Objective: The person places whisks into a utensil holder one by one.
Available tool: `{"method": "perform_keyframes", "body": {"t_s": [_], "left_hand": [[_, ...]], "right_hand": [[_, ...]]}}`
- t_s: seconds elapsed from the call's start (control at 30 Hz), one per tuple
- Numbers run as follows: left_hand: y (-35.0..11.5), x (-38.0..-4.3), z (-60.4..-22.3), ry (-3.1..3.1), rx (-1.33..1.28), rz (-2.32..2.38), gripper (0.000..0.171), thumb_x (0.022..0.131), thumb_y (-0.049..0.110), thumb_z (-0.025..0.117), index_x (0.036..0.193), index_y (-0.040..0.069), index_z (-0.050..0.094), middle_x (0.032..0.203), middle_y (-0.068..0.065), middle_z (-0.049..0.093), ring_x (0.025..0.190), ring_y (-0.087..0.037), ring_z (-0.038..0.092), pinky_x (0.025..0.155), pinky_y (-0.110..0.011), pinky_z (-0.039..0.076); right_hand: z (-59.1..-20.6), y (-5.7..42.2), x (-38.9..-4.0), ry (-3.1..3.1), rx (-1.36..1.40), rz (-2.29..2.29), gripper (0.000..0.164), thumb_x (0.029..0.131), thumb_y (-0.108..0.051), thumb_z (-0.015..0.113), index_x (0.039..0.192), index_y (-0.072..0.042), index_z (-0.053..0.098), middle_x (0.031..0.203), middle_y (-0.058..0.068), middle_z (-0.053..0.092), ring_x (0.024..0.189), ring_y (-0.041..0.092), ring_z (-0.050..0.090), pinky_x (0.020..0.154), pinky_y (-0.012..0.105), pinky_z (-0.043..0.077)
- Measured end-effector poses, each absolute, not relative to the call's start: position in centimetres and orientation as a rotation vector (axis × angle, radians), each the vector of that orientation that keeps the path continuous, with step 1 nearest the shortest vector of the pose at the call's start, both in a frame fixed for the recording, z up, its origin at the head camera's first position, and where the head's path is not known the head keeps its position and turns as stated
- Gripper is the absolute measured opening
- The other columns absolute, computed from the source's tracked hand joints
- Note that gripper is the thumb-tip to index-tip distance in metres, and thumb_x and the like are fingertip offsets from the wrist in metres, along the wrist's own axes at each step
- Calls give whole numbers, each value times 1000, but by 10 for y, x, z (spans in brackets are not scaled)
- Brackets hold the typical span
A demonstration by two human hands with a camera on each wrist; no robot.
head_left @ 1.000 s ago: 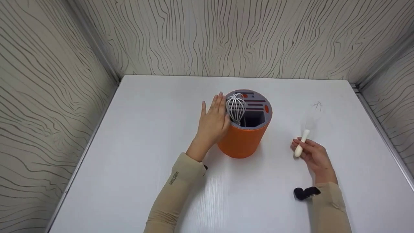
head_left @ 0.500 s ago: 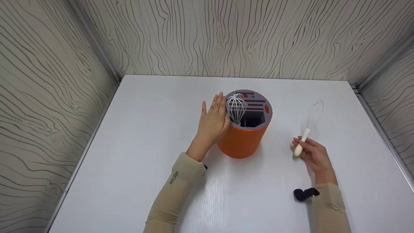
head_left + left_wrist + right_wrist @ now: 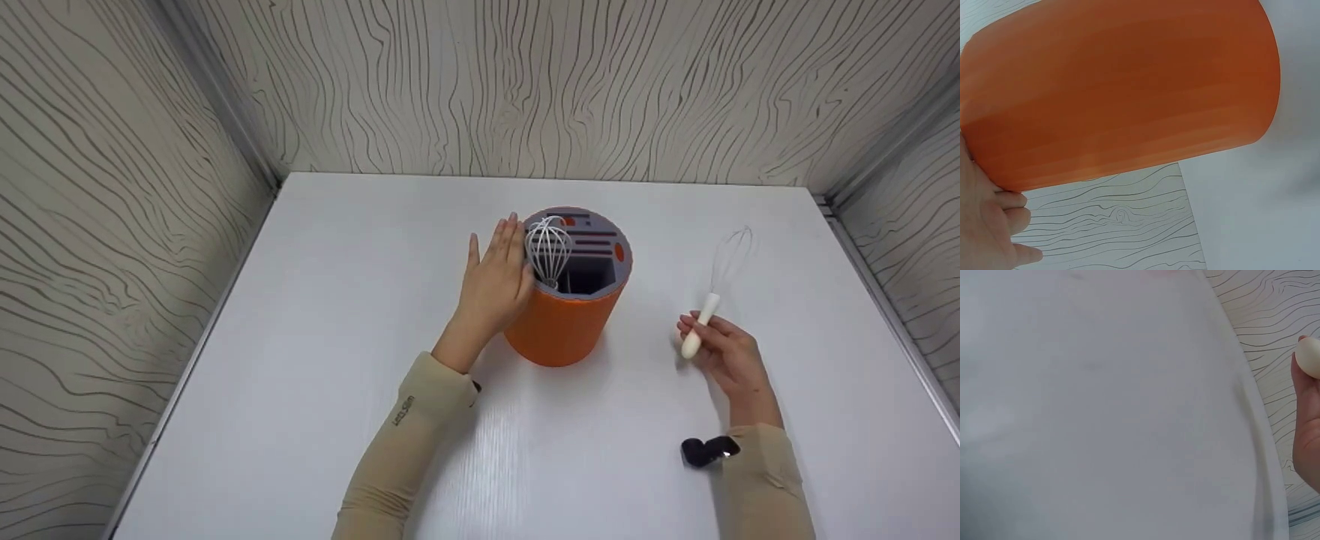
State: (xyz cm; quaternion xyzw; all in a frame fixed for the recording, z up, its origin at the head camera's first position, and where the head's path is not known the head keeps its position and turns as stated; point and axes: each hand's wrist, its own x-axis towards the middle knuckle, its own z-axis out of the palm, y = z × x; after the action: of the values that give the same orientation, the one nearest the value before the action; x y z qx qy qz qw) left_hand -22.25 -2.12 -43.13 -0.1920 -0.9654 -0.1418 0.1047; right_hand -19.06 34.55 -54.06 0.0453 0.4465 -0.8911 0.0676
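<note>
An orange round utensil holder (image 3: pixel 559 330) with a grey slotted top stands on the white table. A wire whisk (image 3: pixel 549 251) stands in its front left compartment, wires upward, its handle hidden inside. My left hand (image 3: pixel 493 289) rests against the holder's left side with straight fingers; in the left wrist view the fingers (image 3: pixel 1013 216) lie by its rim. To the right, my right hand (image 3: pixel 731 356) pinches a second whisk (image 3: pixel 701 326) by its cream handle, wires pointing away and up. Only the handle's rounded end (image 3: pixel 1310 357) shows in the right wrist view.
The white table (image 3: pixel 337 300) runs back to a wood-patterned wall (image 3: pixel 487 90), with more such panels at left and right. The holder's top has narrow slots and a dark square opening (image 3: pixel 589 276). A black wrist device (image 3: pixel 709 451) sits at the right sleeve.
The whisk in my right hand has risen slightly and moved a little away from me, and its wires look sharper now. My left hand and the holder have stayed in place.
</note>
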Motion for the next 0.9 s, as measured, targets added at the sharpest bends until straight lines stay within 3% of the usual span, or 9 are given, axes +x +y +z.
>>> {"method": "perform_keyframes", "body": {"t_s": [0.9], "left_hand": [[-22, -222, -430, -2854, -573, -390, 58, 99, 28, 28, 149, 0, 20, 156, -11, 17, 143, -22, 14, 112, -54, 9]], "right_hand": [[-519, 331, -189, 1532, -39, -2655, 23, 93, 10, 47, 105, 5, 65, 100, 16, 70, 93, 22, 68, 82, 30, 52]]}}
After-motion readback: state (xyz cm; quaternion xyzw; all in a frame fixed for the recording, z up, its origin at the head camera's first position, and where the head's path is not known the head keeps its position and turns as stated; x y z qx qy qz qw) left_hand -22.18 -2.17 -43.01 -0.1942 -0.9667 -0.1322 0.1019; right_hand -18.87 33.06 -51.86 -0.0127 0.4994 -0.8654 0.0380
